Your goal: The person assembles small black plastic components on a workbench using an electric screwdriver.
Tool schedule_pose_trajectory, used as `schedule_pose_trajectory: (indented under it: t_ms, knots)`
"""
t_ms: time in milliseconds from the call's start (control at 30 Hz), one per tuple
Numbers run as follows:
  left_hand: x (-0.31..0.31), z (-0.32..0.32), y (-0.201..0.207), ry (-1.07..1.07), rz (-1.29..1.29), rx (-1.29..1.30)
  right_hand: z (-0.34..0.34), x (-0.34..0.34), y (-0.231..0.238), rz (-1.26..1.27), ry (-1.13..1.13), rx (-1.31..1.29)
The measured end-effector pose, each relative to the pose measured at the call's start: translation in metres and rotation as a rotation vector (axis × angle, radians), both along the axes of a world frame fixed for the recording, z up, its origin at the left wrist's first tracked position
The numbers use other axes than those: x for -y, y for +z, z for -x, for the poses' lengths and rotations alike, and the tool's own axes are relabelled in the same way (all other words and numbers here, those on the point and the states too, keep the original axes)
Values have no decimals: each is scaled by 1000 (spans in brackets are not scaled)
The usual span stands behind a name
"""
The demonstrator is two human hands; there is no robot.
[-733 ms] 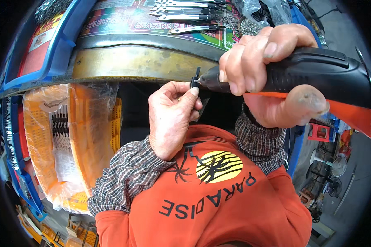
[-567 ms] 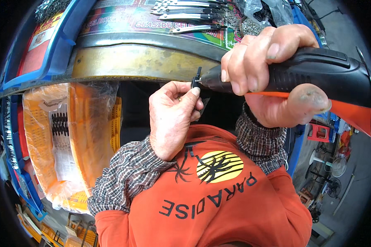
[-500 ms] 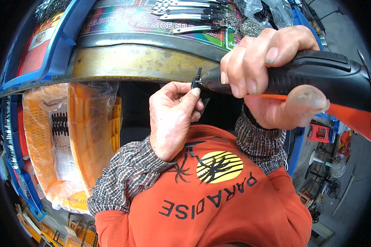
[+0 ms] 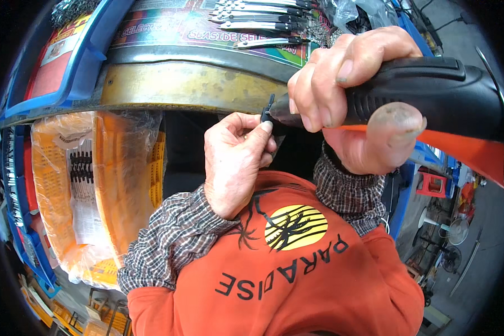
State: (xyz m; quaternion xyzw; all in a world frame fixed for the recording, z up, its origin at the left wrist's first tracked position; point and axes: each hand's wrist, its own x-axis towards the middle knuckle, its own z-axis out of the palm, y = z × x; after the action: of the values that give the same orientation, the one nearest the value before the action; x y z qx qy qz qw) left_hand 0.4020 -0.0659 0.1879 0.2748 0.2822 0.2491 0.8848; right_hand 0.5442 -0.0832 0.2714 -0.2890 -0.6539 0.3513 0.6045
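Observation:
My left hand is closed in a pinch around a small black part beside the bench edge. A thin black end of that part sticks up past my thumb and fingertip. My right hand wraps around a black and orange electric screwdriver, its thumb raised along the near side. The tool lies nearly level, with its tip pointing left and meeting the small part at my left fingertips. The exact contact point is too small to make out.
Slim black-and-silver pieces lie in a row on the bench, near small metal bits. A brass-coloured strip covers the bench edge. Left stand a blue tray and an orange plastic-lined crate holding black-ended pieces.
My right hand and the screwdriver have shifted left and slightly up, bringing the tool closer to my left fingers. My left hand stays almost in place, still pinching the black part.

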Motion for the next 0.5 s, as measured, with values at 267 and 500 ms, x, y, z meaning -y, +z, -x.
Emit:
schedule_pose_trajectory:
  t_ms: [267,500]
  knots:
    - [0,-1,6,-16,20,-48,-2,3,-1,26,-22,-45]
    - [1,-2,2,-24,-14,-43,16,12,3,114,-212,-181]
